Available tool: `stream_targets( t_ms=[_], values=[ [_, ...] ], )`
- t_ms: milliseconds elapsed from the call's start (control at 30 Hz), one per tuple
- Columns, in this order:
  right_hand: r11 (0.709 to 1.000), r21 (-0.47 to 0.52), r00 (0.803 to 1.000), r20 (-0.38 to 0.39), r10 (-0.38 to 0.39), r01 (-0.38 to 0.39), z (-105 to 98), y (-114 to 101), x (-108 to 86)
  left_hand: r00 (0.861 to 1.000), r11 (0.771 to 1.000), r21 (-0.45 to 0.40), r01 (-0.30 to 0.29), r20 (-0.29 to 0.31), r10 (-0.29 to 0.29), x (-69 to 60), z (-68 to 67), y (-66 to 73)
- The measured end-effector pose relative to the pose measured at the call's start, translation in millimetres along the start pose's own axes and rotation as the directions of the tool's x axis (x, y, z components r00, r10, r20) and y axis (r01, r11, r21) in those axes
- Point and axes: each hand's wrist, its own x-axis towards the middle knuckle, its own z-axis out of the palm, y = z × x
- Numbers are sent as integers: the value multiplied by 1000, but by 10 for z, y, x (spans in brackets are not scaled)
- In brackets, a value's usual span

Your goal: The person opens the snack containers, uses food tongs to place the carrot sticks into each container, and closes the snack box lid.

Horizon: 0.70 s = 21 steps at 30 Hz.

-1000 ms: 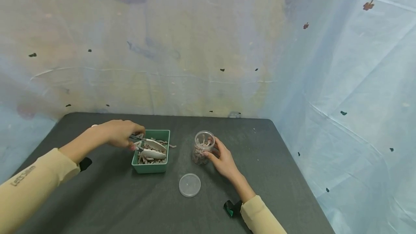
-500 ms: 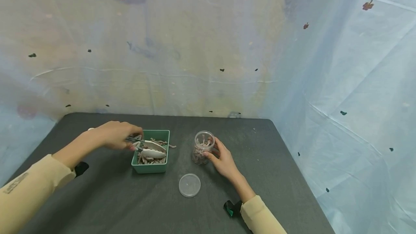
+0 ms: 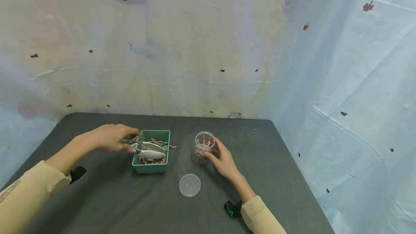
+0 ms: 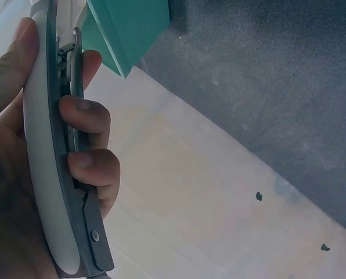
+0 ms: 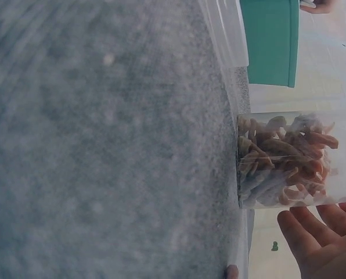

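In the head view, my left hand [image 3: 112,138] grips a pair of tongs [image 3: 152,153] with pale, scoop-like heads. Those heads lie low in a green rectangular box [image 3: 151,169], among brownish-grey strips [image 3: 159,142]. The left wrist view shows fingers and thumb wrapped about the tongs' handle [image 4: 47,151]. My right hand [image 3: 224,160] holds the side of a clear, uncapped jar [image 3: 199,151] standing upright on the table. Similar strips [image 5: 283,157] fill much of the jar in the right wrist view. Whether the tongs pinch any strips is unclear.
A round clear lid [image 3: 190,186] lies flat on the dark table [image 3: 269,176], in front of the jar. One strip [image 3: 173,146] hangs over the box's right rim. A plastic sheet [image 3: 195,46] with printed marks rises behind the table.
My left hand has shifted left and slightly towards me, drawing the tongs' handle with it, while the heads stay in the box. The right hand and jar have kept their place.
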Motion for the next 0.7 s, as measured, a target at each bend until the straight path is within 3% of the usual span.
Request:
stream_targets(
  t_ms=[300, 700],
  values=[
    [1000, -3, 1000, 7, 17, -17, 1, 13, -8, 1000, 999, -41, 19, -21, -20, -108, 42, -56],
    [999, -8, 999, 9, 36, -36, -13, -23, -4, 991, 994, -87, 61, -110, -70, -269, 24, -88]
  ],
)
